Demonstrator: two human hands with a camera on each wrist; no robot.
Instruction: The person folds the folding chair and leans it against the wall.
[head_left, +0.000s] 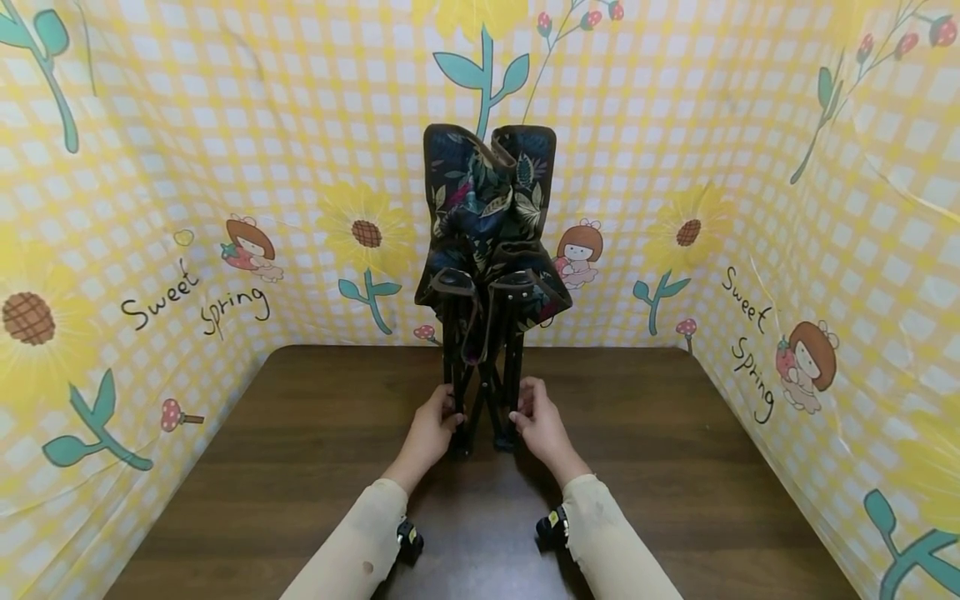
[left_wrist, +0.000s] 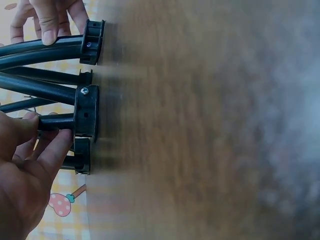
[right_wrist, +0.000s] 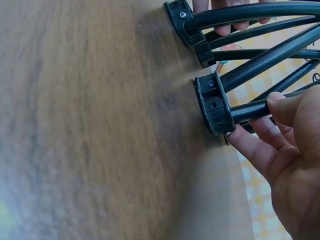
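Observation:
A folding chair (head_left: 480,217) with dark floral fabric and black tube legs stands upright, folded narrow, on the brown table. My left hand (head_left: 435,421) pinches a leg tube on the left side, low down near its foot. On the opposite side my right hand (head_left: 536,417) does the same with thumb and fingers. The left wrist view shows the thumb and fingers around a tube just above a black plastic foot (left_wrist: 87,112). In the right wrist view, the thumb presses a tube (right_wrist: 250,110) beside another foot (right_wrist: 212,105), with fingers beneath.
The wooden table (head_left: 630,467) reaches back to a yellow checked cloth wall (head_left: 637,125) with printed sunflowers and girls, which also encloses both sides. A small black camera is strapped on each wrist, the left one (head_left: 408,542) and the right one (head_left: 552,529).

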